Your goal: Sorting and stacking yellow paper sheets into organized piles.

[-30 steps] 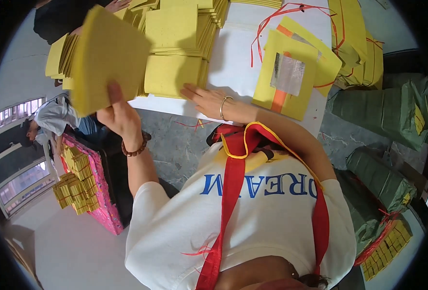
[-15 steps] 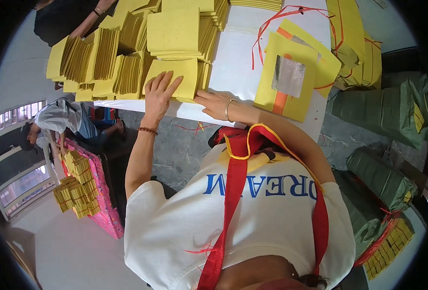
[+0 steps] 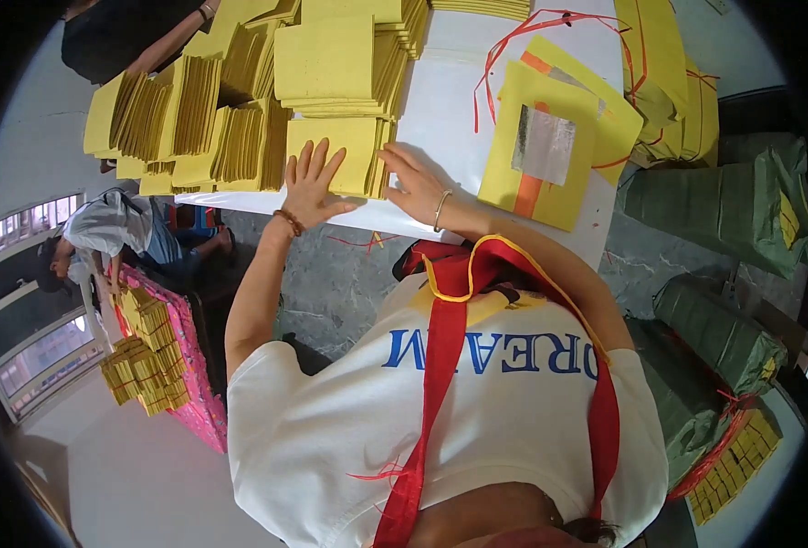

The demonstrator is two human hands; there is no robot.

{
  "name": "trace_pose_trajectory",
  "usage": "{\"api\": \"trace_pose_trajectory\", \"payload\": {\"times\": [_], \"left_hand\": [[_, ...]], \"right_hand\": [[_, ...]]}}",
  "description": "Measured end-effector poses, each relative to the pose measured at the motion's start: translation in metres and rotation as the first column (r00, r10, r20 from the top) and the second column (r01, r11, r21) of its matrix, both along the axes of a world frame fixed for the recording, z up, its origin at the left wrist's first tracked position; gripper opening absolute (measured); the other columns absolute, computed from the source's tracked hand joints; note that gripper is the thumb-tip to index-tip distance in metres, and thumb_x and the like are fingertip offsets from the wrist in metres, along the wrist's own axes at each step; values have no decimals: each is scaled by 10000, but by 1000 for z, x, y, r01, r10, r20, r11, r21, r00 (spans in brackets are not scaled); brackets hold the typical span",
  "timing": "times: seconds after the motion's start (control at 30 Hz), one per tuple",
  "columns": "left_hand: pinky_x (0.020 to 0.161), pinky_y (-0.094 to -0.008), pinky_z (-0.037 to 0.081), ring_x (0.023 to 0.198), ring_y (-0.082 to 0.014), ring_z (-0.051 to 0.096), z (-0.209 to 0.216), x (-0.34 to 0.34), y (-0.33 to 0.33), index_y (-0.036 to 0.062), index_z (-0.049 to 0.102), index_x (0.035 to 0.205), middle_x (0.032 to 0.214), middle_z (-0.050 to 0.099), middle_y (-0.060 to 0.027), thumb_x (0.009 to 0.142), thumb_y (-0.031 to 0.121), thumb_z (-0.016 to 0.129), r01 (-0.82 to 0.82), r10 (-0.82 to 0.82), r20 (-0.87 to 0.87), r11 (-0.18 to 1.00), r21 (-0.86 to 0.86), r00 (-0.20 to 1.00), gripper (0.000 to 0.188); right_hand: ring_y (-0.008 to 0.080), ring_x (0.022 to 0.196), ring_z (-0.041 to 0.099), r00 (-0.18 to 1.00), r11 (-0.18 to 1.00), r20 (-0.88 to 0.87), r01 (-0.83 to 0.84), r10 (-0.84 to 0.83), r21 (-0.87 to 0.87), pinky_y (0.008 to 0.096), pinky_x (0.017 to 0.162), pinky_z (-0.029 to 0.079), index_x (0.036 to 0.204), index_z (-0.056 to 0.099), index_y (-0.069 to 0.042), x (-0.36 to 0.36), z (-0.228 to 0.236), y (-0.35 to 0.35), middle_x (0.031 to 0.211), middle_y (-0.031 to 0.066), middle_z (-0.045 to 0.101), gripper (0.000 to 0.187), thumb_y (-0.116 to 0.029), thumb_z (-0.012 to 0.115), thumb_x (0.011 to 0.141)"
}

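Observation:
A low stack of yellow paper sheets lies at the near edge of the white table. With fingers spread, my left hand rests its fingertips on the stack's near left part, thumb pointing right. My right hand is at the stack's right side, fingers stretched out and fingertips at its edge; neither hand grips anything. Just beyond stands a taller yellow paper stack. To the left, bundles of yellow paper stand on edge, close together.
On the table's right lie yellow sheets with an orange strip and silver patch, near loose red string. Green wrapped bales stand at right. Another person's arm reaches in at far left; a second person works by a pink-covered table.
The front stack has shifted slightly right, away from the upright bundles. My left hand has spread its fingers and moved slightly right; my right hand has moved right with it.

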State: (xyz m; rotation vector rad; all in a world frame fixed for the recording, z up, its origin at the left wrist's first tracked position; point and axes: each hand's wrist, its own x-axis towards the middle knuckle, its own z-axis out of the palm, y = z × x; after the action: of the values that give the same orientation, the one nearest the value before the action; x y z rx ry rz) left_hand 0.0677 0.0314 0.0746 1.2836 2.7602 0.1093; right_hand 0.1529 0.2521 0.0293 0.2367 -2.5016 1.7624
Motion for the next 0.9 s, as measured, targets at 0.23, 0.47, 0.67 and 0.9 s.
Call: {"api": "trace_pose_trajectory", "payload": {"times": [0.23,0.47,0.67,0.9], "left_hand": [[1063,-504,64,1354,-307,125,-7,-11,-1,233,292,1394,1469,182,-90,864,510,438,-26,26,49,1000,-1,998,616],[1022,-478,186,1288,-280,271,-12,-5,4,238,456,1286,1391,331,-58,893,363,459,-66,70,-134,997,38,989,412],[927,-422,334,1149,-275,439,32,-16,28,173,528,1193,1263,473,-73,856,304,545,-6,10,-74,999,50,997,362],[842,-393,404,1011,-274,529,56,-6,61,95,573,1107,1142,558,-101,811,183,598,92,-80,-92,986,136,993,310]], "right_hand": [[316,1252,344,987,984,125,-84,104,-158,399,1025,299,1304,376,-50,-3,13,9,1379,174,308,580,-134,567,763],[266,1304,264,948,850,37,-301,316,432,575,1018,208,1265,448,-126,11,29,9,1376,71,335,506,-176,576,778],[250,1254,358,984,852,-139,-23,112,523,462,1013,264,1245,490,-167,27,36,82,1282,48,473,458,-295,582,814],[233,1196,434,950,824,-216,305,-227,477,416,974,318,1140,558,-125,80,24,192,1222,52,525,379,-176,609,768]]}}
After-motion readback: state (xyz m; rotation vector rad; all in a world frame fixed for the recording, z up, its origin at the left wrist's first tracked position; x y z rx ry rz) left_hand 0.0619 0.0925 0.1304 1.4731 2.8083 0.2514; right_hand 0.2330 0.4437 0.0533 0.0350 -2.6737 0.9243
